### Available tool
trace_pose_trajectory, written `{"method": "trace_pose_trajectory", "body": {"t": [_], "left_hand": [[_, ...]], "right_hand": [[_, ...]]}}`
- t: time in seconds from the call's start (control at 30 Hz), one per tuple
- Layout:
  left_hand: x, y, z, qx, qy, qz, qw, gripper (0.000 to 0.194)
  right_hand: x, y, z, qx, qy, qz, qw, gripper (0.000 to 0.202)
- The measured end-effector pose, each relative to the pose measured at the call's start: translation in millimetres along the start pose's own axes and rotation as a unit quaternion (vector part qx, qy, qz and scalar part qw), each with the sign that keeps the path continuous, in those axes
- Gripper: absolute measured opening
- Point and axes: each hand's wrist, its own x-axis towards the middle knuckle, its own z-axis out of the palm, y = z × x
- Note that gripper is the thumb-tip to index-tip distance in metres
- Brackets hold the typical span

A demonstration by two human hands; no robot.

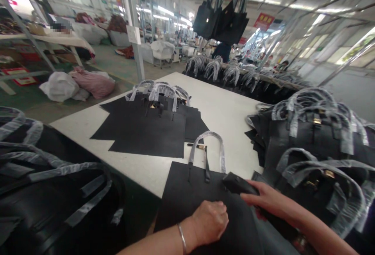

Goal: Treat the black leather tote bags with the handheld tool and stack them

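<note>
From where I'm standing, the black bag point(181, 192) is lying flat at the near side of the white table point(225, 108), right under the person's hands. Its handle point(208, 133) is arching away from the body; the lower end is running out of view, so I cannot tell its long axis. The left hand point(211, 221) is resting on its middle, fingers curling under; I cannot tell whether they are pinching anything. The right hand point(258, 196) is gripping a long black tool point(236, 183), which is slanting toward the upper left, its tip sitting over the bag's top right part. Of the two hands, the right is lying nearer that corner.

The bag is looking smooth, matte and leathery, with straight edges. Crinkled clear plastic is wrapping the handle, and a narrow strap point(207, 169) is lying between its ends, near a shiny gold clasp point(202, 146).
</note>
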Motion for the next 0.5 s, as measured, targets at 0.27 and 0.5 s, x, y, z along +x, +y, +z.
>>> {"method": "trace_pose_trajectory", "body": {"t": [0.27,0.5], "left_hand": [[1,1,-1.0,-0.001,-0.009,0.0,1.0,0.012],[1,2,0.7,-0.002,0.0,-0.006,1.0,0.014]], "right_hand": [[-4,15,19,-0.014,-0.031,0.026,0.999,0.028],[19,-14,14,-0.041,0.135,-0.059,0.988,0.047]]}}
